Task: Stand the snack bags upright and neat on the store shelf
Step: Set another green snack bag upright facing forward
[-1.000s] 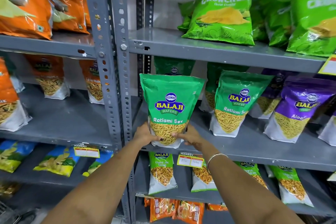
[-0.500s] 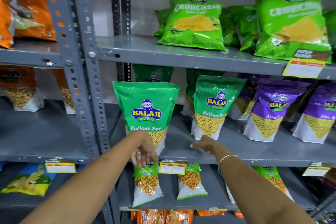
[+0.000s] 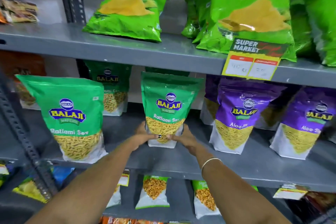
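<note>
A green Ratlami Sev bag (image 3: pixel 168 103) stands upright in the middle of the grey middle shelf (image 3: pixel 181 160). My left hand (image 3: pixel 143 135) grips its lower left side and my right hand (image 3: pixel 183 137) grips its lower right side, thumbs meeting across its front. Another green Ratlami Sev bag (image 3: pixel 72 116) stands upright to the left near the shelf's front edge, untouched. A third green bag (image 3: pixel 111 87) stands behind, between the two.
Two purple Aloo Sev bags (image 3: pixel 238 114) (image 3: pixel 307 123) stand to the right. Light green Crunchem bags (image 3: pixel 131 9) lean on the upper shelf, where a yellow price tag (image 3: pixel 252 63) hangs. Smaller bags (image 3: pixel 154 192) stand on the shelf below. A perforated upright post (image 3: pixel 21 132) runs at left.
Both hands left the left green bag, which stays standing, and moved right. They now hold the second green bag by its base. The view shifted right and closer.
</note>
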### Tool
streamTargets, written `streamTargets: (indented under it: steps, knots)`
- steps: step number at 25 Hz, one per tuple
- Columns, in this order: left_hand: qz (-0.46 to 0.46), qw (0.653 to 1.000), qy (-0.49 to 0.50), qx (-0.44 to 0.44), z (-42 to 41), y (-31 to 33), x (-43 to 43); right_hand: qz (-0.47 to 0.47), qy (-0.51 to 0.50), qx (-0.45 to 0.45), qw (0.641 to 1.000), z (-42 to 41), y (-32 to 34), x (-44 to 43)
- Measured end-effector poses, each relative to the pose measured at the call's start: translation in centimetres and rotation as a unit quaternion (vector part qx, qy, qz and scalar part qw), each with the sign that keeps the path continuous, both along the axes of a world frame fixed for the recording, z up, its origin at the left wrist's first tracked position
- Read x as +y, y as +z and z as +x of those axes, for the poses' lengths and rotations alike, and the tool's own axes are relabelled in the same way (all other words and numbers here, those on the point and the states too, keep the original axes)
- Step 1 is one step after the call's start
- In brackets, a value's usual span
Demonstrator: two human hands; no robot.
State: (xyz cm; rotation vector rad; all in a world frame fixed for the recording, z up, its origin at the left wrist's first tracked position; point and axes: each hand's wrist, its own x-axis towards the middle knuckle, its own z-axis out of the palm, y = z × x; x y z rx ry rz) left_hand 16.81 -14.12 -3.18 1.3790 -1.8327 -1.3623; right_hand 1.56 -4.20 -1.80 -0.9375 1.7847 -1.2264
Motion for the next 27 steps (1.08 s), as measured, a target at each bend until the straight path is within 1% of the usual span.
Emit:
streamTargets:
  steps: [2, 4, 8, 10, 13, 20, 23, 27]
  knots:
    - [-0.010, 0.999, 0.040, 0.022, -0.5, 0.1, 0.9, -0.040, 0.018, -0.028, 0.999, 0.3, 0.4, 0.6]
    - [-0.016, 0.998, 0.054, 0.026, -0.4, 0.3, 1.6, -0.066, 0.027, -0.044, 0.996, 0.6, 0.7, 1.4]
    - [-0.043, 0.998, 0.035, -0.041, 1.0, 0.5, 3.4, -0.088, 0.022, -0.040, 0.995, 1.0, 0.5, 3.2]
    - [-0.053, 0.996, 0.011, -0.069, 2.0, 0.9, 4.1, -0.071, 0.029, -0.016, 0.997, 1.6, 0.3, 4.3]
    - [-0.066, 0.993, -0.017, -0.093, 3.2, 1.6, 5.1, -0.050, 0.040, -0.009, 0.998, 2.6, 0.9, 5.8]
    - [-0.080, 0.988, -0.023, -0.127, 4.4, 2.3, 6.9, -0.019, 0.049, 0.022, 0.998, 3.6, 1.3, 7.3]
    - [-0.080, 0.988, -0.031, -0.131, 4.6, 2.4, 7.1, -0.007, 0.031, 0.035, 0.999, 3.6, 1.0, 7.4]
    - [-0.089, 0.987, -0.030, -0.131, 4.5, 2.3, 7.4, -0.005, 0.020, 0.021, 1.000, 3.6, 0.5, 7.1]
